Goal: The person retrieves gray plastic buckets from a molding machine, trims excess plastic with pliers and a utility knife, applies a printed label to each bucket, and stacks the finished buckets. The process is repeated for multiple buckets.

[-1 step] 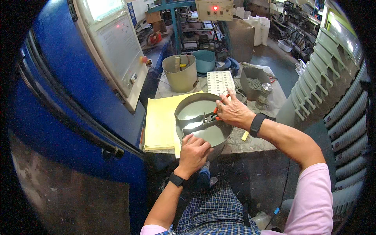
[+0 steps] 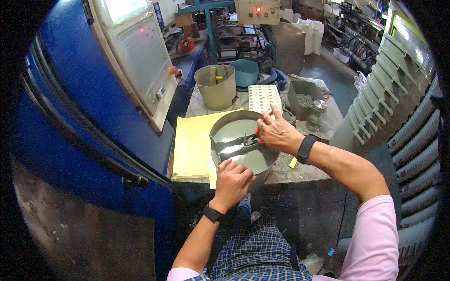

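Note:
A round grey plastic tub [image 2: 257, 161] leans toward me at the front edge of the table, with a raised band crossing its inside. My left hand [image 2: 233, 183] is closed over the near left part of its rim. In my right hand [image 2: 281, 135] is a pair of orange-handled pliers [image 2: 258, 134], reaching in over the tub's right side. Their dark jaws are beside the middle of the band. What exactly the jaws touch is too small to tell. Yellow sheets [image 2: 191, 145] lie flat under the tub's left side.
Behind the tub stand a beige bucket [image 2: 216, 96], a teal bucket [image 2: 244, 74], a white perforated tray [image 2: 264, 97] and a grey bin [image 2: 304, 99] of small pieces. A metal weight [image 2: 318, 107] is by the bin. A blue machine [image 2: 112, 107] borders the left; stacked ribbed grey parts [image 2: 382, 91] border the right.

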A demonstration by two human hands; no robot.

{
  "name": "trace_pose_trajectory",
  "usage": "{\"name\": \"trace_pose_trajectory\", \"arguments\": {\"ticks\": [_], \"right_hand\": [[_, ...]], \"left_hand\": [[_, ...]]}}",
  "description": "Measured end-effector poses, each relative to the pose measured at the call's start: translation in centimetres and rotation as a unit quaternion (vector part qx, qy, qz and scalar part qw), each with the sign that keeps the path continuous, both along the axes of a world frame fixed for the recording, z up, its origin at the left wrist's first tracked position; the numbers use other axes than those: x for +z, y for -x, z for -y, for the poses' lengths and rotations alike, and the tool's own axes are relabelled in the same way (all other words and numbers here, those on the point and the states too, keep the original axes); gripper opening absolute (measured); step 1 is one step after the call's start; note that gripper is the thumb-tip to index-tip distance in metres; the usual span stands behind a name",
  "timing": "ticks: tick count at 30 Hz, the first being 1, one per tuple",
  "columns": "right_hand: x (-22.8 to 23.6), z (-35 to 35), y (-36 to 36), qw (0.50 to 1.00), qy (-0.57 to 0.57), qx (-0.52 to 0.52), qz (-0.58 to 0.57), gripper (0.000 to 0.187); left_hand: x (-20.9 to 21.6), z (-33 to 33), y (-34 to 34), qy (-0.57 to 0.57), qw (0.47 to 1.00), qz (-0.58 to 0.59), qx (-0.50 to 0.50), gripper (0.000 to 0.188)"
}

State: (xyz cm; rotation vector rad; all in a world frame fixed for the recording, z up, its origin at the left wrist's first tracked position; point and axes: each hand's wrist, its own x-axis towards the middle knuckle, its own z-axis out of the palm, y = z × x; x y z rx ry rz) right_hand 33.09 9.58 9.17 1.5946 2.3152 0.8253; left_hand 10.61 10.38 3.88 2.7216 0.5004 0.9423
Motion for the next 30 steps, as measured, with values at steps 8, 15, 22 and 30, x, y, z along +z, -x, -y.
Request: {"name": "trace_pose_trajectory", "arguments": {"ticks": [8,15,22,30], "right_hand": [[0.5,-1.7,0.4,0.994,0.068,-0.002,0.080,0.024],[1.4,-2.2,0.3,0.990,0.109,0.046,0.080,0.022],[1.7,2.7,-4.9,0.968,-0.046,0.008,-0.246,0.012],[-17.4,18.9,-4.5,0.742,0.243,-0.340,-0.524,0.018]], "left_hand": [[3.0,-3.2,-0.9,0.087,0.994,0.026,0.063,0.030],[4.1,-8.9,-6.0,0.027,0.993,-0.095,0.067,0.012],[7.7,-7.9,1.8,0.151,0.930,0.261,0.210,0.024],[1.5,6.3,2.9,0.215,0.954,-0.161,-0.135,0.017]]}}
